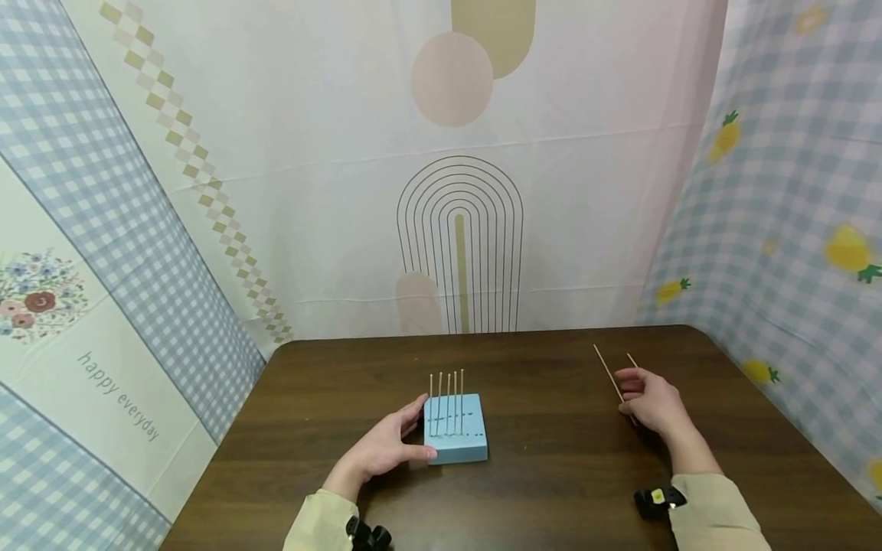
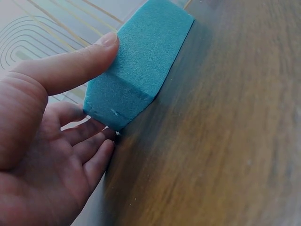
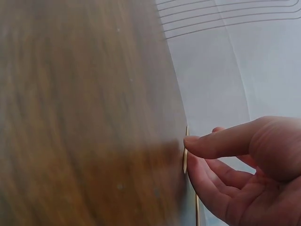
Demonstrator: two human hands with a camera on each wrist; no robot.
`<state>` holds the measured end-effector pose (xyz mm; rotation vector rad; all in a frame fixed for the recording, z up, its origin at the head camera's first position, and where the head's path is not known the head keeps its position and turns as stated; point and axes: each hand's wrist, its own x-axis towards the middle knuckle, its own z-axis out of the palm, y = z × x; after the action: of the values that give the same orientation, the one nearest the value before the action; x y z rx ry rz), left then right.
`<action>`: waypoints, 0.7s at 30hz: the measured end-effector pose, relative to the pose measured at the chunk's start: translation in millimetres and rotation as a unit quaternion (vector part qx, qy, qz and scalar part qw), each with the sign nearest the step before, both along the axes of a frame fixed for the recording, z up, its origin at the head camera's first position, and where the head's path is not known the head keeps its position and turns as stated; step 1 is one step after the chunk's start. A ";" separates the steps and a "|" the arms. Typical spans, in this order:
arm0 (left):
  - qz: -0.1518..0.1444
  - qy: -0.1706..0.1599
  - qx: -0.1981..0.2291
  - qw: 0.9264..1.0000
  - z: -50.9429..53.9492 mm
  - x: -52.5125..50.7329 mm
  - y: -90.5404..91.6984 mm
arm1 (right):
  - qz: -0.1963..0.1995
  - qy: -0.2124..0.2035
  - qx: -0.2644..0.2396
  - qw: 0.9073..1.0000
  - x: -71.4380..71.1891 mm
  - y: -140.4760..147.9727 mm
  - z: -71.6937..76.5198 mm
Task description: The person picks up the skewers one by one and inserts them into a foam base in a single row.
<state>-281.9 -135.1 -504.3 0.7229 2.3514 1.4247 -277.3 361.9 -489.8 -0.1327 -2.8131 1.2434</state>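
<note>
A light blue foam block point(image 1: 458, 453) sits on the table, with several thin wooden skewers point(image 1: 449, 402) upright in a row of its small holes. My left hand point(image 1: 386, 444) grips the block's left side, the thumb on the near face and the fingers around the far side. In the left wrist view that thumb presses the block point(image 2: 136, 61) near its top edge. Over on the right, my right hand point(image 1: 651, 399) pinches one wooden skewer point(image 1: 606, 370) between thumb and fingers, its pointed end showing below the thumb in the right wrist view. A second skewer point(image 1: 631, 359) is partly hidden behind that hand.
Both hands work over a dark brown wooden table point(image 1: 551, 490). A pale patterned cloth point(image 1: 331, 229) hangs behind its far edge, and checked cloths point(image 1: 779, 291) hang at both sides. Each wrist wears a small black camera point(image 1: 659, 501).
</note>
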 end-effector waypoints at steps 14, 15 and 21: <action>0.000 0.004 0.000 1.000 -0.1 1.1 1.1 | 0.001 -0.009 0.025 1.000 0.9 -1.2 0.2; 0.001 0.003 0.001 1.000 0.1 0.9 1.2 | 0.002 -0.008 0.024 1.000 1.1 -1.7 1.1; -0.001 0.003 0.003 1.000 -0.6 0.6 1.1 | 0.018 -0.017 -0.018 1.000 0.8 -7.3 3.2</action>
<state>-281.2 -133.9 -504.9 0.7324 2.3509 1.4304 -276.4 354.6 -486.6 -0.1073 -2.8348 1.3131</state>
